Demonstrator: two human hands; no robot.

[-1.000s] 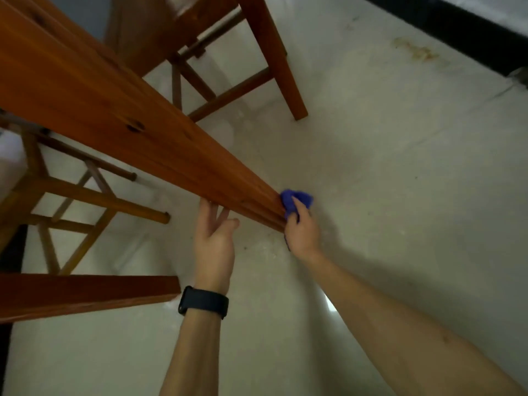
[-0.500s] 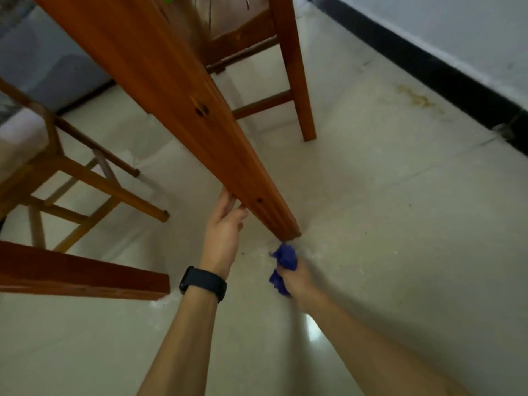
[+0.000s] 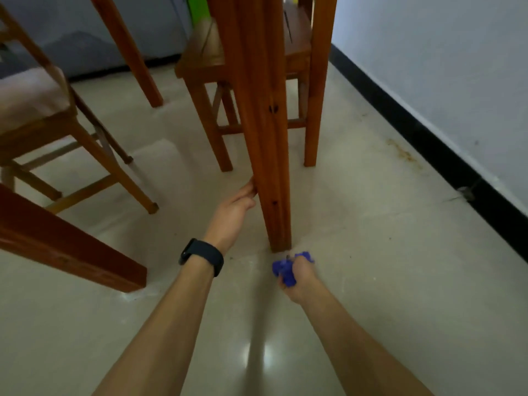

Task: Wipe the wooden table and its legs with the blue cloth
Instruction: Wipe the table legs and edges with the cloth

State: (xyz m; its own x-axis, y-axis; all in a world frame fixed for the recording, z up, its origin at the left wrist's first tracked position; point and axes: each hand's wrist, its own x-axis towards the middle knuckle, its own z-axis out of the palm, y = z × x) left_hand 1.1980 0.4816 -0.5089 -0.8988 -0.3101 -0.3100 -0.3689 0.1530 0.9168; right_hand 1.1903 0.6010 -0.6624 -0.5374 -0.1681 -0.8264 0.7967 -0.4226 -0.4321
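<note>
A wooden table leg (image 3: 265, 132) runs down the middle of the head view to the pale floor. My left hand (image 3: 235, 208), with a black watch on the wrist, rests against the leg's left side low down; its fingertips are hidden behind the wood. My right hand (image 3: 300, 277) grips the crumpled blue cloth (image 3: 284, 268) just in front of the leg's foot, apart from the wood. A second table leg (image 3: 71, 244) slants in at the lower left.
A wooden chair (image 3: 205, 70) stands right behind the leg. Another chair (image 3: 57, 121) with a padded seat is at the left. A white wall with a black skirting board (image 3: 428, 138) runs along the right. The floor has a brown stain (image 3: 404, 152).
My right hand with the blue cloth has slid down off the foot of the leg to the floor in front of it. My left hand stayed on the leg. The view has tilted upright.
</note>
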